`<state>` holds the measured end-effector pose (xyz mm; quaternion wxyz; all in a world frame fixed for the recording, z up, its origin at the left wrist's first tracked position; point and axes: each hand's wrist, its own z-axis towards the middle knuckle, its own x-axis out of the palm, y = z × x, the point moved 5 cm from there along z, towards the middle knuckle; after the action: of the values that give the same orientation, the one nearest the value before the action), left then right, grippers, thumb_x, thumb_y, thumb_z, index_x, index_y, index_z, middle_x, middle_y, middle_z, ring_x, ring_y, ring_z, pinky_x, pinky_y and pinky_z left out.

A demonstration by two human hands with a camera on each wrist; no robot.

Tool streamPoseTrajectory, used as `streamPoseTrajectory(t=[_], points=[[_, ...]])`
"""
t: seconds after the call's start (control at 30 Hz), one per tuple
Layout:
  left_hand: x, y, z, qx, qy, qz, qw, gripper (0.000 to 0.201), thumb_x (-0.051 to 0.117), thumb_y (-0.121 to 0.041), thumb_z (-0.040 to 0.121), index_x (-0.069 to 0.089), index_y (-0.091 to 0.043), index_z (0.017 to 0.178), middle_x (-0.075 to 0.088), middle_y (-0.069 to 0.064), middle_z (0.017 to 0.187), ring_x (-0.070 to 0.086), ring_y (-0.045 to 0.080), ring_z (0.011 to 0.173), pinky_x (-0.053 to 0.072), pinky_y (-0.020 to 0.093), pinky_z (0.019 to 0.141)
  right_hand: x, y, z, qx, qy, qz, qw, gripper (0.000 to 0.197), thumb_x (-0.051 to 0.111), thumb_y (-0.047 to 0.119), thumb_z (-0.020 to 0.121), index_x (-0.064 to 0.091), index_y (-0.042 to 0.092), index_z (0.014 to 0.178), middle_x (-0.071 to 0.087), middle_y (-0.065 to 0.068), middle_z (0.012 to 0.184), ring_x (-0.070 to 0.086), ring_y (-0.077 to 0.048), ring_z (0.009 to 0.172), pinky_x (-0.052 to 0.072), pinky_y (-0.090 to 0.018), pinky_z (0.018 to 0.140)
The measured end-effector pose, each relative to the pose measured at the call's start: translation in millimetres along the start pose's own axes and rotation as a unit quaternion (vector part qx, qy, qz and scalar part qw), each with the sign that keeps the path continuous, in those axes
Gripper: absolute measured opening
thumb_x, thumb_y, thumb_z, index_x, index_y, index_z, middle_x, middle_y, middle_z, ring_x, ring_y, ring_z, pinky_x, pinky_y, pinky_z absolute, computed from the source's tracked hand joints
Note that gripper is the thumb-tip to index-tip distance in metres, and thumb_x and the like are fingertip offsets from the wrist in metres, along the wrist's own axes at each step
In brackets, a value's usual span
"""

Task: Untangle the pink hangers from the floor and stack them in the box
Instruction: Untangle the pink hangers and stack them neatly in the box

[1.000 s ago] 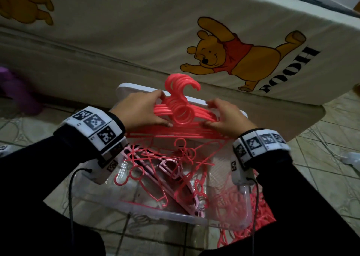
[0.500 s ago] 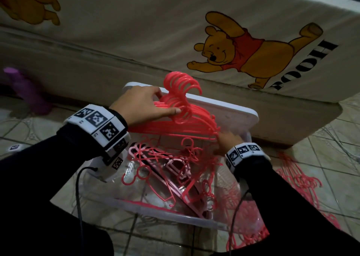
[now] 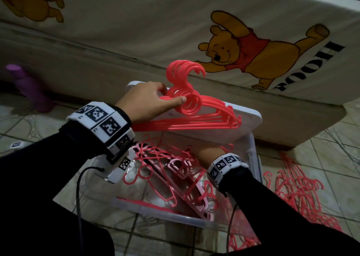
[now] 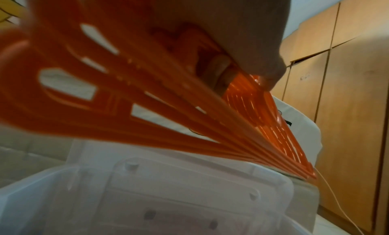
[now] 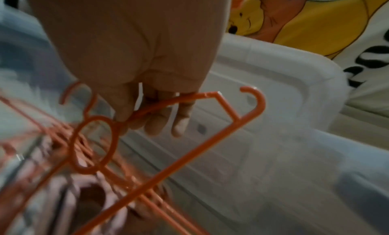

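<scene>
Hangers [image 3: 194,117] over half-hidden right hand [image 3: 208,155]

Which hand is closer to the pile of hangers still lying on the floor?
Right. The right hand is down inside the box, on the side nearest the floor pile. The left hand is farther off, holding a bundle of hangers.

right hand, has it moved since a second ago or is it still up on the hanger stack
Yes. The right hand has dropped off the hanger stack down into the box, below the white lid, where it holds a single hanger.
</scene>
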<state>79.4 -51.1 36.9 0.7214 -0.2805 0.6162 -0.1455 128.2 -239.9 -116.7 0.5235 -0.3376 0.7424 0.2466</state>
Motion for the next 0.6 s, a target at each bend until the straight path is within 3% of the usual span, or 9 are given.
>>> streamPoseTrajectory(t=[0.13, 0.23, 0.33, 0.43, 0.5, 0.53, 0.6], points=[[-2, -5, -1, -0.012, 0.014, -0.018, 1.000, 0.086, 0.052, -0.094, 0.042, 0.065, -0.028, 0.097, 0.067, -0.008, 0.094, 0.061, 0.013, 0.090, 0.049, 0.034, 0.084, -25, 21, 1, 0.000, -0.021, -0.083, 0.996, 0.025, 0.050, 0.015, 0.091, 0.064, 0.013, 0.111, 0.066, -0.010, 0.112, 0.064, -0.030, 0.101, 0.051, -0.036, 0.084], [-6, -7, -1, -0.012, 0.002, -0.029, 1.000, 0.088, 0.056, -0.091, 0.041, 0.066, -0.029, 0.102, 0.069, -0.007, 0.099, 0.062, 0.013, 0.096, 0.049, 0.035, 0.089, -56, 23, -9, 0.006, -0.069, -0.072, 0.995, 0.024, 0.049, 0.020, 0.090, 0.064, 0.012, 0.106, 0.067, -0.009, 0.106, 0.066, -0.029, 0.095, 0.050, -0.036, 0.074], [-11, -6, -1, -0.010, -0.026, -0.036, 0.999, 0.087, 0.057, -0.089, 0.045, 0.067, -0.027, 0.105, 0.070, -0.004, 0.104, 0.062, 0.015, 0.100, 0.048, 0.037, 0.093, -81, 13, -31, 0.028, -0.059, -0.006, 0.998, 0.026, 0.045, 0.026, 0.091, 0.054, 0.019, 0.115, 0.061, -0.012, 0.111, 0.062, -0.031, 0.100, 0.045, -0.037, 0.075], [-15, -2, -1, -0.010, -0.052, -0.064, 0.997, 0.073, 0.065, -0.082, 0.054, 0.068, -0.026, 0.101, 0.069, -0.005, 0.101, 0.061, 0.012, 0.093, 0.045, 0.029, 0.080, -98, 3, -51, 0.067, -0.052, 0.091, 0.992, 0.028, 0.041, 0.026, 0.092, 0.052, 0.027, 0.118, 0.059, -0.009, 0.117, 0.058, -0.030, 0.106, 0.047, -0.039, 0.086], [-18, -1, 0, -0.007, -0.066, -0.074, 0.995, 0.065, 0.067, -0.078, 0.057, 0.069, -0.027, 0.097, 0.070, -0.004, 0.097, 0.062, 0.011, 0.089, 0.045, 0.028, 0.077, -101, 0, -57, 0.080, -0.043, 0.188, 0.978, 0.026, 0.046, 0.025, 0.090, 0.055, 0.021, 0.114, 0.061, -0.008, 0.117, 0.057, -0.028, 0.107, 0.045, -0.035, 0.088], [-19, -1, 0, -0.004, -0.071, -0.077, 0.995, 0.063, 0.067, -0.077, 0.057, 0.069, -0.027, 0.096, 0.070, -0.004, 0.095, 0.063, 0.011, 0.089, 0.047, 0.029, 0.077, -99, 1, -59, 0.087, -0.037, 0.235, 0.968, 0.022, 0.049, 0.021, 0.090, 0.057, 0.017, 0.110, 0.062, -0.007, 0.113, 0.057, -0.026, 0.104, 0.044, -0.030, 0.085], [-21, -3, -1, -0.001, -0.077, -0.079, 0.994, 0.060, 0.065, -0.078, 0.057, 0.067, -0.029, 0.092, 0.069, -0.007, 0.090, 0.063, 0.011, 0.086, 0.048, 0.028, 0.076, -91, 5, -61, 0.122, -0.026, 0.333, 0.935, 0.013, 0.049, 0.007, 0.090, 0.059, 0.014, 0.094, 0.062, -0.003, 0.090, 0.058, -0.022, 0.080, 0.044, -0.022, 0.067]])
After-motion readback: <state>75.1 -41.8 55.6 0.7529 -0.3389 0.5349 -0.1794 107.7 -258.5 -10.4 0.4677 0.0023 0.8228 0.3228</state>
